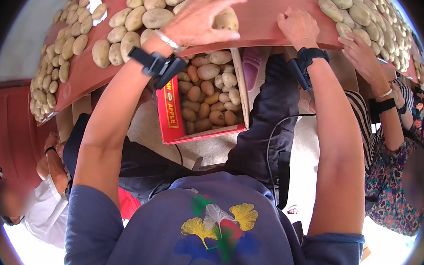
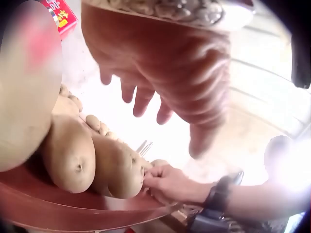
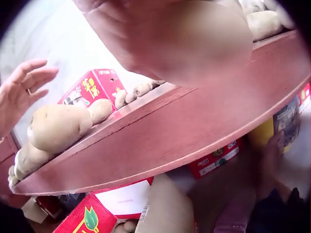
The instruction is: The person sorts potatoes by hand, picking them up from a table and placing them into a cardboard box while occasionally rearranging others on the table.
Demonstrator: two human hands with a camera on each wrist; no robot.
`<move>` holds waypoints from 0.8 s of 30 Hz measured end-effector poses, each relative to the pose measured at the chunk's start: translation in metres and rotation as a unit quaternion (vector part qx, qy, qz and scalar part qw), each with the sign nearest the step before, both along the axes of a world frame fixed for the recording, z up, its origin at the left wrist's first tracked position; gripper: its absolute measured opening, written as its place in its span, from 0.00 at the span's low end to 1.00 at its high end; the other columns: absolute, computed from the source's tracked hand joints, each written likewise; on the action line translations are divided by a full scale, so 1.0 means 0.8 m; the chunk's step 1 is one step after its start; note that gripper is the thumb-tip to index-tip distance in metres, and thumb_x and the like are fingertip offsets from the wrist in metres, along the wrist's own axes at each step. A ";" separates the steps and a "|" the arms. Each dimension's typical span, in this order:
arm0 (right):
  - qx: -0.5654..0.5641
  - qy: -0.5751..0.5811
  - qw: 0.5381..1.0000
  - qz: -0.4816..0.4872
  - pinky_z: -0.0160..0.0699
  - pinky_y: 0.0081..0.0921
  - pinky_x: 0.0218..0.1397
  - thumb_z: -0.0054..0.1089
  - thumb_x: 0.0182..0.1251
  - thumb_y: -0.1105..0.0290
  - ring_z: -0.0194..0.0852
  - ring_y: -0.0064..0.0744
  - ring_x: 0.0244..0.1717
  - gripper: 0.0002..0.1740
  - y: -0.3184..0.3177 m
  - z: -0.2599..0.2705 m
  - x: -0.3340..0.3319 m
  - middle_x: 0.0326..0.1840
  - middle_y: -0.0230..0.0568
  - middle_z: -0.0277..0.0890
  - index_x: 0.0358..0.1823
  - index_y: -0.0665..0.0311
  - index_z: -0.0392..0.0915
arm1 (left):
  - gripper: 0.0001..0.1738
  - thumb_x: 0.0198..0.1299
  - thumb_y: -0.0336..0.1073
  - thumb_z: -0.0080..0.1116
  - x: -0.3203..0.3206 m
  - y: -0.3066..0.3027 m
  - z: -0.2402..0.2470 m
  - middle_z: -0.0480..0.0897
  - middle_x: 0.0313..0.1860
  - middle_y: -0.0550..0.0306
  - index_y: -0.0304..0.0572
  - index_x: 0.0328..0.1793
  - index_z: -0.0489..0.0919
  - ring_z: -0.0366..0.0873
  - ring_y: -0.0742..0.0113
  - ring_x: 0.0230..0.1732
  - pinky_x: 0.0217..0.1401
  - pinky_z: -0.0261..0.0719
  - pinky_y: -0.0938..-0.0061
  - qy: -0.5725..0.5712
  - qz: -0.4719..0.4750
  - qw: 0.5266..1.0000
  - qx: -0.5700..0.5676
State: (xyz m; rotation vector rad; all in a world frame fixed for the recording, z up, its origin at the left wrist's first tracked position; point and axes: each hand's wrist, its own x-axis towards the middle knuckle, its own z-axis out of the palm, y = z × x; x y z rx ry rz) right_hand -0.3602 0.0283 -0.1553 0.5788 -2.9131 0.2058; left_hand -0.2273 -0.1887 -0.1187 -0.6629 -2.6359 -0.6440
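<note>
Reaching over the potato-covered table (image 1: 263, 20) with both hands.
Your left hand (image 1: 204, 15) hovered with its fingers spread and loose, gripping nothing, just above a large potato (image 1: 227, 20) that lay near the table's rim. Your right hand (image 1: 298, 26) rested on bare red wood close by, fingers relaxed and holding nothing. Under the table stood a box (image 1: 172, 114) filled with potatoes.

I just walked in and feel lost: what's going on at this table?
A person reaches over a red table covered with potatoes. Their left hand is spread open over a potato at the edge; their right hand rests on bare tabletop. A red box of potatoes sits below, and another person's hand reaches among potatoes nearby.
</note>
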 end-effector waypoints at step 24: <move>0.053 -0.335 0.885 0.317 0.77 0.35 0.47 0.59 0.56 0.63 0.77 0.54 0.42 0.15 -0.096 -0.077 0.202 0.39 0.60 0.79 0.34 0.69 0.82 | 0.24 0.62 0.43 0.47 0.159 -0.210 -0.135 0.68 0.62 0.37 0.38 0.61 0.69 0.65 0.40 0.62 0.64 0.61 0.51 0.241 0.594 0.761 0.095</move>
